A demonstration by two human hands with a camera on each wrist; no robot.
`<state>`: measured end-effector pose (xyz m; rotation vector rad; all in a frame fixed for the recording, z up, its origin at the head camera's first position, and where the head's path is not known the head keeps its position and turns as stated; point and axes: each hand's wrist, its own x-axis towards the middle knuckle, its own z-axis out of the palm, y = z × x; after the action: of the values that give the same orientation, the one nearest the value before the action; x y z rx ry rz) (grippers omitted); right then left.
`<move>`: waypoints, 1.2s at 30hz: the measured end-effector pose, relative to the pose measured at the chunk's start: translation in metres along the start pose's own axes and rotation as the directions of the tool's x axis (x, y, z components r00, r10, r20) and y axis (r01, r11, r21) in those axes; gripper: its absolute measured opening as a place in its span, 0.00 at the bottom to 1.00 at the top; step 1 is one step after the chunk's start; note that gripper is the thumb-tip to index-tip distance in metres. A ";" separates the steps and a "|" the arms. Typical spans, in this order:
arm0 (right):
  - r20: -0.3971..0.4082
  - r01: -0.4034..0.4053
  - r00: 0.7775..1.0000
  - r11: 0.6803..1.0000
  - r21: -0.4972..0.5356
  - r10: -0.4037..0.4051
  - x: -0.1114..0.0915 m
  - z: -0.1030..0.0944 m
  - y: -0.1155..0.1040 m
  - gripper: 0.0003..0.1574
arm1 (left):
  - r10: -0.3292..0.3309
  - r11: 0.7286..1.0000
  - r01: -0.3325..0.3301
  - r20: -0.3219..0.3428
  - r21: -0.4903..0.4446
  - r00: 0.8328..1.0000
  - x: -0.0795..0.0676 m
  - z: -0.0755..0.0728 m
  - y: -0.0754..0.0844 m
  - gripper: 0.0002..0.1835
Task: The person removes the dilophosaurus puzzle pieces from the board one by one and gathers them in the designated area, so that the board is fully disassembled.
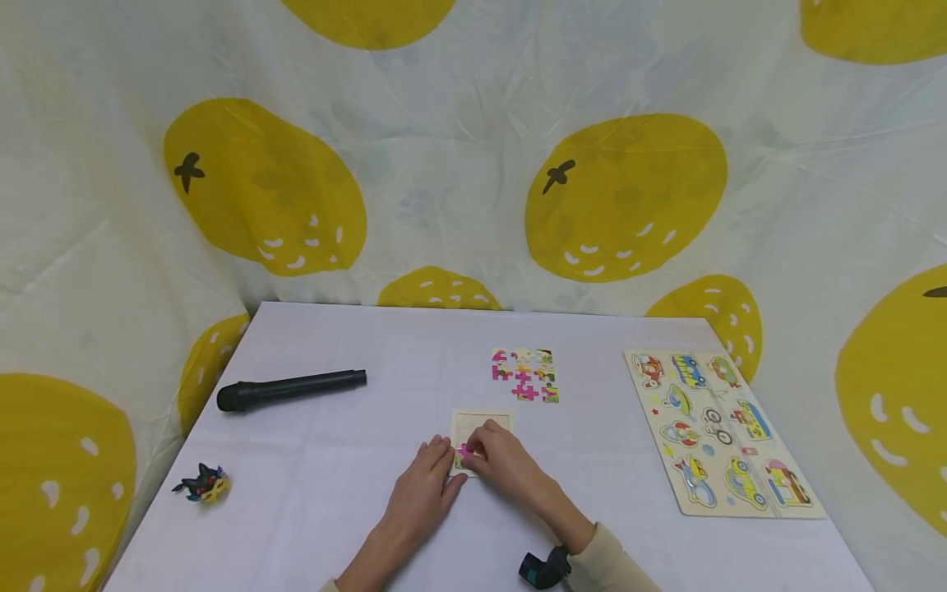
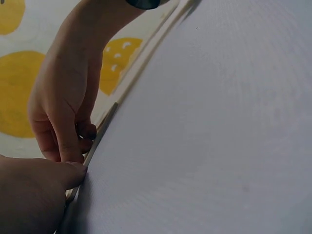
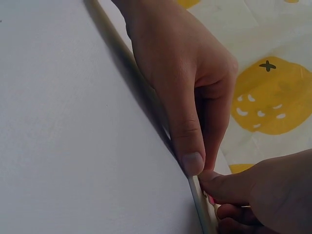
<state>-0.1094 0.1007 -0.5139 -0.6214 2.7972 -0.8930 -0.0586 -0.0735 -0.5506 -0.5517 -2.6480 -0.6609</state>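
Observation:
A small square wooden puzzle tray (image 1: 481, 413) lies at the front middle of the table. My right hand (image 1: 509, 462) reaches over it from the right, thumb and fingertips pinching a pink jigsaw piece (image 1: 464, 450) low at the tray's left side. A greenish patch shows at the tray's lower left corner. Along the left edge, my left hand (image 1: 420, 487) rests with its fingers stretched forward. Its thumb (image 3: 193, 163) touches the tray's near edge in the right wrist view. Several loose jigsaw pieces (image 1: 524, 376), pink, green and yellow, lie in rows behind the tray.
A black microphone (image 1: 292, 390) lies at the back left, with a small dark and yellow figurine (image 1: 203, 483) nearer the front. On the right is a wooden board with vehicle pictures (image 1: 721, 436). A black wrist device (image 1: 545, 567) sits by the right sleeve.

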 end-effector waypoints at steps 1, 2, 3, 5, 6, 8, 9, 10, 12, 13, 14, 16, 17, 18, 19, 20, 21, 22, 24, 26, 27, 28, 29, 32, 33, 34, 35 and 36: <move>0.002 -0.002 1.000 1.000 0.001 0.002 0.000 0.001 0.000 0.12 | -0.001 1.000 0.001 0.000 0.000 1.000 0.000 0.000 0.000 0.23; 0.003 -0.003 1.000 1.000 0.004 0.003 0.000 0.001 0.000 0.12 | -0.001 1.000 0.001 -0.001 0.002 1.000 0.000 0.000 0.000 0.23; 0.006 -0.005 1.000 1.000 0.007 0.005 0.000 0.001 0.000 0.12 | -0.001 1.000 0.001 -0.002 0.003 1.000 0.000 0.000 0.000 0.23; 0.008 -0.006 1.000 1.000 0.012 0.006 0.000 0.001 0.000 0.12 | 0.003 1.000 -0.003 -0.008 0.009 1.000 0.000 0.000 0.000 0.23; 0.009 -0.009 1.000 1.000 0.016 0.009 0.000 0.001 0.000 0.12 | 0.005 1.000 -0.005 -0.012 0.011 1.000 0.000 0.000 0.000 0.23; 0.009 -0.013 1.000 1.000 0.028 0.013 0.000 0.001 0.000 0.12 | 0.012 1.000 -0.012 -0.023 0.016 1.000 0.000 0.000 0.000 0.23; 0.008 -0.014 1.000 0.999 0.036 0.014 0.000 0.001 0.000 0.12 | 0.014 1.000 -0.013 -0.027 0.016 1.000 0.000 0.000 0.000 0.23; 0.006 -0.016 1.000 0.999 0.046 0.016 0.000 0.001 0.000 0.11 | 0.015 1.000 -0.015 -0.030 0.017 0.999 0.000 0.001 0.000 0.23; 0.000 -0.023 1.000 0.997 0.072 0.023 -0.001 0.000 0.001 0.11 | 0.014 1.000 -0.014 -0.032 0.017 0.999 0.000 0.001 0.000 0.23; -0.004 -0.022 1.000 0.996 0.084 0.022 -0.001 0.000 0.001 0.10 | 0.015 1.000 -0.014 -0.032 0.016 0.999 0.000 0.001 -0.001 0.23; -0.006 -0.022 1.000 0.995 0.099 0.022 -0.001 0.000 0.001 0.09 | 0.014 1.000 -0.013 -0.030 0.016 0.999 0.000 0.001 0.000 0.23; -0.015 -0.012 1.000 0.993 0.119 0.014 -0.002 0.000 0.002 0.09 | 0.011 1.000 -0.011 -0.026 0.015 1.000 -0.001 0.001 0.000 0.23; -0.016 -0.012 1.000 0.992 0.129 0.014 -0.002 -0.001 0.003 0.09 | 0.011 1.000 -0.010 -0.026 0.016 1.000 -0.001 0.001 0.000 0.23; -0.019 -0.007 1.000 0.991 0.137 0.010 -0.002 -0.001 0.003 0.09 | 0.011 1.000 -0.011 -0.026 0.016 1.000 -0.001 0.002 -0.001 0.23; -0.019 -0.003 1.000 0.989 0.148 0.006 -0.002 -0.001 0.003 0.09 | 0.013 1.000 -0.013 -0.029 0.018 0.999 -0.001 0.002 -0.001 0.23; -0.018 0.000 1.000 0.987 0.160 0.003 -0.002 -0.001 0.003 0.10 | 0.015 1.000 -0.014 -0.032 0.020 0.999 -0.001 0.002 -0.001 0.23; -0.017 0.004 1.000 0.986 0.168 -0.001 -0.002 -0.001 0.003 0.11 | 0.019 1.000 -0.018 -0.036 0.022 0.999 -0.001 0.002 -0.001 0.23; -0.013 0.004 1.000 0.984 0.178 -0.001 -0.002 -0.002 0.003 0.11 | 0.022 1.000 -0.021 -0.041 0.024 0.999 -0.001 0.002 -0.001 0.23; -0.005 0.012 1.000 0.982 0.191 -0.012 -0.001 -0.002 0.004 0.12 | 0.027 0.999 -0.026 -0.045 0.027 0.999 -0.001 0.002 -0.002 0.23; 0.001 0.019 1.000 0.980 0.196 -0.019 -0.001 -0.003 0.005 0.12 | 0.026 0.999 -0.025 -0.041 0.024 0.999 0.000 0.002 -0.002 0.23; 0.000 0.019 1.000 0.981 0.195 -0.019 -0.001 -0.004 0.006 0.11 | 0.023 1.000 -0.022 -0.035 0.020 0.999 0.000 0.002 -0.002 0.24; -0.003 0.018 1.000 0.981 0.192 -0.018 -0.001 -0.005 0.006 0.10 | 0.016 1.000 -0.016 -0.026 0.017 1.000 0.000 0.001 -0.001 0.24; -0.010 0.017 1.000 0.982 0.190 -0.016 -0.001 -0.006 0.007 0.09 | 0.009 1.000 -0.009 -0.015 0.015 1.000 0.000 0.001 -0.001 0.24; -0.052 0.023 0.999 0.983 0.182 -0.014 0.001 -0.010 0.010 0.07 | -0.012 1.000 0.012 0.015 0.010 1.000 0.000 0.000 0.000 0.24; -0.062 0.016 0.998 0.984 0.180 -0.004 0.002 -0.011 0.011 0.07 | -0.017 1.000 0.017 0.022 0.010 1.000 0.000 -0.001 0.000 0.24; -0.074 0.010 0.997 0.984 0.178 0.003 0.003 -0.013 0.012 0.08 | -0.020 1.000 0.020 0.028 0.013 0.999 0.000 -0.001 0.000 0.24; -0.084 0.005 0.996 0.984 0.176 0.010 0.005 -0.015 0.014 0.08 | -0.021 1.000 0.021 0.032 0.016 0.999 0.000 -0.001 0.000 0.24; -0.091 -0.003 0.996 0.985 0.173 0.019 0.006 -0.016 0.015 0.08 | -0.021 1.000 0.020 0.033 0.019 0.999 0.000 -0.001 0.000 0.24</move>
<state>-0.1241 0.1179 -0.5096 -0.5517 2.7590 -1.1759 -0.0580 -0.0740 -0.5496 -0.5351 -2.6912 -0.6384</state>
